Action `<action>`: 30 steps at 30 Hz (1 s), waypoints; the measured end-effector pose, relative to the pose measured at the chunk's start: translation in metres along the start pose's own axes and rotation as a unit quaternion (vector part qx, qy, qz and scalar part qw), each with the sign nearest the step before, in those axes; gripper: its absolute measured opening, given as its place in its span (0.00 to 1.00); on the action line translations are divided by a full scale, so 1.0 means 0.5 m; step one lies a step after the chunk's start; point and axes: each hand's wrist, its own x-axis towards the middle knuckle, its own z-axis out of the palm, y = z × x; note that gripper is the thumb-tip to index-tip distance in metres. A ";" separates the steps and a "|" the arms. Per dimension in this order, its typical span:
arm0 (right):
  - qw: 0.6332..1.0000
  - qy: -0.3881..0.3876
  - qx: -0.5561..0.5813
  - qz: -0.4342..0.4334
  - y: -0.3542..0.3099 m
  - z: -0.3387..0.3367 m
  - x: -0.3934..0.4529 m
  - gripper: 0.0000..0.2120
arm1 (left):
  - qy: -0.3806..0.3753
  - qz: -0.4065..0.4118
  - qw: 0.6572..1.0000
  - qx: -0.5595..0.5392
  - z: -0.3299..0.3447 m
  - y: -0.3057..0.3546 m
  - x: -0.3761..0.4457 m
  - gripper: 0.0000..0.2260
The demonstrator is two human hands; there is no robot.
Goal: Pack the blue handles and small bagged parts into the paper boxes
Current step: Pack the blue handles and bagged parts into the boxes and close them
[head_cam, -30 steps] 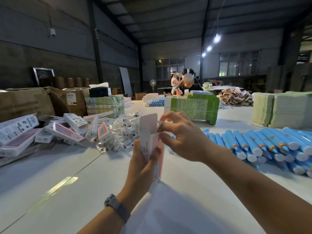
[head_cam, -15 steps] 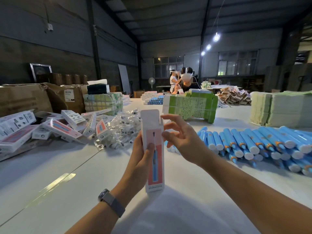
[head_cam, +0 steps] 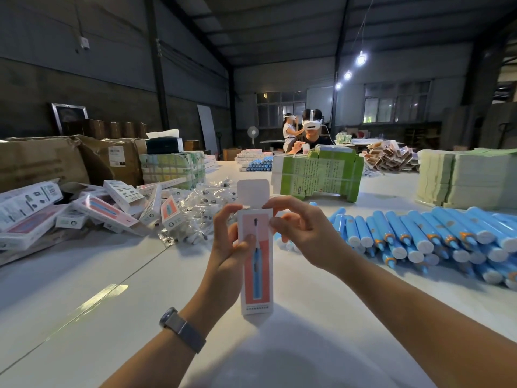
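At frame centre the left hand (head_cam: 228,242) grips an upright paper box (head_cam: 256,264) — the right hand (head_cam: 302,233) pinches its top edge, flap open.

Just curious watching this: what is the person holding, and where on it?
A paper box, upright with its top flap open. The left hand grips its middle; the right hand pinches its top right corner.

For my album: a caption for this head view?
Both hands hold an upright paper box, flap open, beside blue handles.
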 end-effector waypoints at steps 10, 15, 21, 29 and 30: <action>0.998 -0.011 0.037 -0.042 -0.019 -0.016 0.007 0.13 | 0.021 0.070 0.995 0.061 0.011 0.012 -0.002 0.05; 0.998 0.014 0.020 -0.052 -0.024 -0.016 0.008 0.14 | 0.030 0.085 0.993 0.073 0.011 0.013 -0.001 0.05; 0.997 0.012 -0.049 -0.064 -0.029 -0.013 0.010 0.21 | 0.050 0.065 0.994 0.076 0.012 0.011 -0.007 0.08; 0.999 -0.002 -0.032 -0.044 -0.028 -0.010 0.011 0.05 | 0.034 0.093 0.991 0.092 0.016 0.019 -0.006 0.09; 0.999 -0.001 -0.021 -0.039 -0.030 -0.007 0.012 0.03 | 0.035 0.094 0.990 0.094 0.018 0.022 -0.007 0.10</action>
